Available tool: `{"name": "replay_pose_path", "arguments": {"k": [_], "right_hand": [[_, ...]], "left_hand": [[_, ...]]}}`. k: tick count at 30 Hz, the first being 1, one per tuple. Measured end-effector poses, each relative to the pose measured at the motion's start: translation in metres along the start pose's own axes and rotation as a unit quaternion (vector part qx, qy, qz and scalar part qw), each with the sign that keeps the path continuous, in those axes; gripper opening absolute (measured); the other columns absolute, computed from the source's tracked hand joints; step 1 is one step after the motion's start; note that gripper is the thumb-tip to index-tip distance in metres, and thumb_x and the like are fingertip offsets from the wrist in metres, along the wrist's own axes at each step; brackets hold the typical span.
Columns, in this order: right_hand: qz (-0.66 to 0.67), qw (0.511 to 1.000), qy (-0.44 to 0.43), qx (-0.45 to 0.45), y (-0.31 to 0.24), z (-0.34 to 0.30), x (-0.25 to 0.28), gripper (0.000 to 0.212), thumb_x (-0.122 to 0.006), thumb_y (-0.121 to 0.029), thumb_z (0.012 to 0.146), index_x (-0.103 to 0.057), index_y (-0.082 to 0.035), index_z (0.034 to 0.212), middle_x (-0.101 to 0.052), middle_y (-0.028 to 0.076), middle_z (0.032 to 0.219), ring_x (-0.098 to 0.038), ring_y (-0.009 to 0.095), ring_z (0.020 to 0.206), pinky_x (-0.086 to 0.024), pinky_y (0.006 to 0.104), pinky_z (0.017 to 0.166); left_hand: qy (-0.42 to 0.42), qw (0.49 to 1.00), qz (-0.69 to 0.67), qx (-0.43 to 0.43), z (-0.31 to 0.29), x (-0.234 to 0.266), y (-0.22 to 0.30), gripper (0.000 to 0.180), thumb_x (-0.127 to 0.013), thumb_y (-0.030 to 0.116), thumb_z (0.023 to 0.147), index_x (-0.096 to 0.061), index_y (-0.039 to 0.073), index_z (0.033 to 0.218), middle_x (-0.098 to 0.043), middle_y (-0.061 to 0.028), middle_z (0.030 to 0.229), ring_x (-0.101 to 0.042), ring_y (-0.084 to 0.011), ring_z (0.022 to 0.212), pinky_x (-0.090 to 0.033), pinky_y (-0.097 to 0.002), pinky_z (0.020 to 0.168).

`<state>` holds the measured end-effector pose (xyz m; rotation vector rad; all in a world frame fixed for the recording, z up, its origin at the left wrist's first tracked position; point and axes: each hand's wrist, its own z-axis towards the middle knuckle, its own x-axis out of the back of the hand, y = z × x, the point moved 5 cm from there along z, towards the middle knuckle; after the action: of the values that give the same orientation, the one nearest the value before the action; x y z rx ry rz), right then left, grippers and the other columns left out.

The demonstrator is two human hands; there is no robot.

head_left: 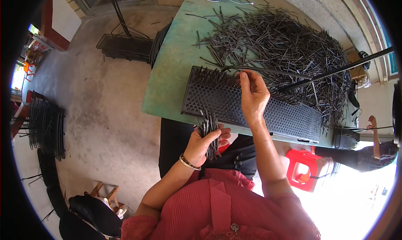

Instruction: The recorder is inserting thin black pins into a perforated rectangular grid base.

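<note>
Perforated black tray [289, 117] appears partly filled; much of the stick work looks outstanding.
The tray lies along the near edge of the green desk [169, 87]. Upright sticks [209, 76] line the tray's far side, densest toward its left end; the bare holes over its middle, near side and right part are judged left to fill. Just off the tray's near-left edge, the left hand [200, 145] is closed around a bundle of thin black sticks [208, 125]. Over the tray's far half, the right hand [253, 96] is narrow, thumb and forefinger close together; whether a stick is between them cannot be told. Beyond the tray, a large heap of loose sticks [280, 43] suggests ample stock unused.
</note>
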<state>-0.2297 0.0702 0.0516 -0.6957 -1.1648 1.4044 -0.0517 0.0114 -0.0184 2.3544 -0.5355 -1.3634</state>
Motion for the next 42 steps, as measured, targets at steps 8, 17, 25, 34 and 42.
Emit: {"name": "replay_pose_path", "arguments": {"k": [8, 17, 25, 34, 42], "right_hand": [[-0.117, 0.984, 0.008, 0.137, -0.015, -0.005, -0.002, 0.013, -0.064, -0.005, 0.086, -0.063, 0.001, 0.098, -0.066, 0.011, 0.084, -0.064, 0.017, 0.07, -0.05, 0.027, 0.066], [-0.136, 0.979, -0.004, 0.154, -0.016, -0.009, -0.003, 0.013, -0.064, -0.001, 0.085, -0.061, 0.001, 0.097, -0.066, 0.012, 0.086, -0.065, 0.02, 0.072, -0.051, 0.028, 0.067], [-0.133, 0.974, -0.064, 0.171, -0.008, -0.008, -0.012, 0.015, -0.065, -0.001, 0.082, -0.062, -0.001, 0.097, -0.066, 0.011, 0.088, -0.064, 0.025, 0.078, -0.051, 0.0315, 0.07], [-0.176, 0.965, -0.087, 0.176, -0.013, -0.008, -0.017, 0.017, -0.067, -0.002, 0.078, -0.064, -0.003, 0.095, -0.065, 0.009, 0.082, -0.06, 0.027, 0.075, -0.047, 0.0357, 0.071], [-0.213, 0.952, -0.082, 0.206, -0.017, -0.012, -0.018, 0.017, -0.068, -0.002, 0.075, -0.064, -0.004, 0.092, -0.065, 0.008, 0.085, -0.059, 0.027, 0.077, -0.046, 0.0354, 0.072]], "left_hand": [[0.002, 1.0, -0.002, 0.007, 0.0, 0.002, 0.0, 0.021, -0.058, 0.007, 0.09, -0.058, -0.003, 0.109, -0.066, -0.0185, 0.103, -0.066, -0.0255, 0.094, -0.056, -0.0377, 0.08], [-0.005, 1.0, 0.016, 0.016, 0.001, 0.004, -0.002, 0.023, -0.053, 0.006, 0.092, -0.056, -0.003, 0.113, -0.064, -0.0197, 0.108, -0.065, -0.0267, 0.098, -0.055, -0.0372, 0.083], [-0.002, 1.0, -0.006, 0.018, 0.001, 0.004, -0.003, 0.023, -0.058, 0.006, 0.09, -0.057, -0.004, 0.111, -0.065, -0.0188, 0.104, -0.066, -0.0256, 0.093, -0.056, -0.0371, 0.081], [-0.008, 1.0, 0.013, 0.019, 0.001, 0.006, -0.003, 0.023, -0.053, 0.006, 0.092, -0.056, -0.003, 0.113, -0.064, -0.0199, 0.109, -0.065, -0.0266, 0.098, -0.055, -0.0367, 0.083], [-0.016, 0.999, 0.026, 0.037, -0.001, 0.002, 0.0, 0.022, -0.053, 0.008, 0.093, -0.055, -0.002, 0.112, -0.064, -0.0208, 0.111, -0.065, -0.0267, 0.101, -0.054, -0.0352, 0.083]]}}
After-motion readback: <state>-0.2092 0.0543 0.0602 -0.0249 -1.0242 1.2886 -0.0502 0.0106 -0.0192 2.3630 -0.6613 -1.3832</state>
